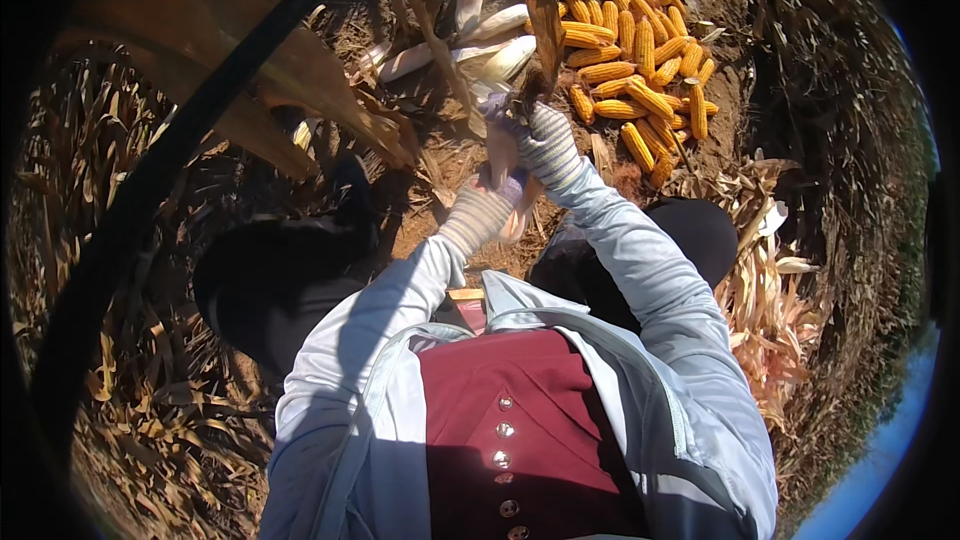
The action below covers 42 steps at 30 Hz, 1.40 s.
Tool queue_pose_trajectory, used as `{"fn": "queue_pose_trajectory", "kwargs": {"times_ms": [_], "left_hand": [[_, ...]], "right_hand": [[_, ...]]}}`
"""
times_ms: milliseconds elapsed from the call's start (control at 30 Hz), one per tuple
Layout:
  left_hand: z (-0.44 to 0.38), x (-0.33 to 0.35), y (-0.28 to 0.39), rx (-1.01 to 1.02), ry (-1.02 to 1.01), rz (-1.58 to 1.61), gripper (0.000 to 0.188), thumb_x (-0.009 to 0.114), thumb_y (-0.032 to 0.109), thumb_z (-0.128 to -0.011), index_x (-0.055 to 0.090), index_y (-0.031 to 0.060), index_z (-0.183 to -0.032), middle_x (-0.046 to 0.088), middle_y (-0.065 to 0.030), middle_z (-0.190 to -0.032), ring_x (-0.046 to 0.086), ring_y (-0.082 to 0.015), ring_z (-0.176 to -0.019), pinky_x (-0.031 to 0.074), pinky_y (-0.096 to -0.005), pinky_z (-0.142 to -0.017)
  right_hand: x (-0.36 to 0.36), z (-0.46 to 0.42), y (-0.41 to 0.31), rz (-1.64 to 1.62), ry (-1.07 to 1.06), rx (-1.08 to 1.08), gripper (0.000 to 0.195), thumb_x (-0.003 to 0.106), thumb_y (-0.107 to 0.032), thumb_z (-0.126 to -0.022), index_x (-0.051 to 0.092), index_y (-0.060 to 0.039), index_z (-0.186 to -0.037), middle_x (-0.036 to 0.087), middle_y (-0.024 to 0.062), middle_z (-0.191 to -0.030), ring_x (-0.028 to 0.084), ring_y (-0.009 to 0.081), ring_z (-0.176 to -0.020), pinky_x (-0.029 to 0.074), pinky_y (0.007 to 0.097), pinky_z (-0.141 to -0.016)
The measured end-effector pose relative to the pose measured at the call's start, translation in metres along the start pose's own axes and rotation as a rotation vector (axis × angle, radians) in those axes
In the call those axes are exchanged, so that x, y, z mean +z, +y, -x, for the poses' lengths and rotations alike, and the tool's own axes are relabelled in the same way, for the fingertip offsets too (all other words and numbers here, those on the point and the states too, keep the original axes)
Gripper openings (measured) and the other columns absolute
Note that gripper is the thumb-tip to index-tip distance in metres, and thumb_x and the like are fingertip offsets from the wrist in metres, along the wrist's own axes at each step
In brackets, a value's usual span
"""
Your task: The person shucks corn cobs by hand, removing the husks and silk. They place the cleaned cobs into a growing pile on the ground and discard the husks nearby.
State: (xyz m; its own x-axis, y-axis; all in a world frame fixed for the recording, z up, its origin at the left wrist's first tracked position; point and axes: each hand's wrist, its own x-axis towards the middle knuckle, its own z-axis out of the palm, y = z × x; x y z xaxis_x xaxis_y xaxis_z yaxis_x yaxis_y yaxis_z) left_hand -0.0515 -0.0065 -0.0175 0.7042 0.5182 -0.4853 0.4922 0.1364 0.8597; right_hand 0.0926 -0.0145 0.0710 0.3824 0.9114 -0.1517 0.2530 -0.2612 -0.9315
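Note:
My left hand (484, 211), in a striped knit glove, is closed around the lower part of a corn ear in pale husk (502, 151). My right hand (551, 141), gloved alike, grips the ear's upper end, where dark dried silk (534, 90) sticks out. The fingers cover much of the ear, and some blur hides how far its husk is parted. Just beyond my hands lie several ears in whitish husks (511, 58). A heap of bare yellow corn cobs (643, 45) rests on the soil, ahead and to the right of my right hand.
A tall dry corn leaf (543, 4) stands right beyond my hands. Broad brown leaves (277, 82) and a dark strap-like band (191, 109) cross the left side. Stripped husks (769, 315) are piled by my right knee (694, 236). Dry stalks (840, 165) line the right.

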Motion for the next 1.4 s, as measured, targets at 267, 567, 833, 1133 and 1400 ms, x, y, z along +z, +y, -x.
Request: {"fn": "queue_pose_trajectory", "kwargs": {"times_ms": [267,567,833,1133,1400], "left_hand": [[0.001,-0.006,0.000,0.119,-0.005,-0.141,0.053,0.059,0.038,-0.076,0.047,0.0092,-0.119,0.050,-0.0127,-0.118,0.044,-0.0266,-0.113,0.031,-0.0375,-0.098],[0.004,-0.035,0.042,0.582,0.119,-0.714,0.061,0.061,0.038,-0.073,0.044,0.0088,-0.124,0.043,-0.0129,-0.130,0.038,-0.0296,-0.122,0.030,-0.0409,-0.103],[0.000,-0.029,0.028,0.171,-0.163,1.070,0.068,0.056,0.054,-0.081,0.043,0.0056,-0.127,0.051,-0.0088,-0.120,0.049,-0.0187,-0.108,0.039,-0.0323,-0.095],[0.009,-0.054,0.053,-0.154,-0.079,1.017,0.032,0.059,0.030,-0.087,0.061,0.0063,-0.108,0.062,-0.0039,-0.097,0.056,-0.0133,-0.086,0.047,-0.0230,-0.077],[-0.024,-0.063,-0.015,0.102,0.455,0.786,0.055,0.065,0.034,-0.082,0.046,0.0023,-0.123,0.060,-0.0095,-0.102,0.055,-0.0165,-0.091,0.047,-0.0300,-0.075]], "right_hand": [[0.001,-0.002,0.000,0.396,-0.181,-0.236,0.044,0.073,-0.039,-0.056,0.064,-0.0087,-0.086,0.055,0.0148,-0.095,0.053,0.0271,-0.087,0.045,0.0328,-0.076],[0.034,0.007,0.054,0.032,0.015,-0.349,0.016,0.053,-0.005,-0.083,0.060,-0.0003,-0.097,0.063,0.0075,-0.090,0.059,0.0169,-0.083,0.046,0.0272,-0.075],[-0.006,-0.001,0.022,0.223,-0.225,-0.589,0.023,0.058,-0.013,-0.074,0.059,-0.0068,-0.096,0.055,0.0063,-0.083,0.053,0.0229,-0.080,0.046,0.0345,-0.072],[-0.009,0.006,-0.003,-0.134,-0.176,-0.146,0.023,0.058,-0.025,-0.088,0.061,-0.0026,-0.093,0.060,0.0010,-0.078,0.054,0.0100,-0.072,0.045,0.0240,-0.066],[-0.026,0.017,-0.003,-0.113,-0.479,0.338,0.037,0.057,-0.043,-0.084,0.063,-0.0067,-0.086,0.061,0.0059,-0.075,0.058,0.0145,-0.069,0.048,0.0286,-0.062]]}}
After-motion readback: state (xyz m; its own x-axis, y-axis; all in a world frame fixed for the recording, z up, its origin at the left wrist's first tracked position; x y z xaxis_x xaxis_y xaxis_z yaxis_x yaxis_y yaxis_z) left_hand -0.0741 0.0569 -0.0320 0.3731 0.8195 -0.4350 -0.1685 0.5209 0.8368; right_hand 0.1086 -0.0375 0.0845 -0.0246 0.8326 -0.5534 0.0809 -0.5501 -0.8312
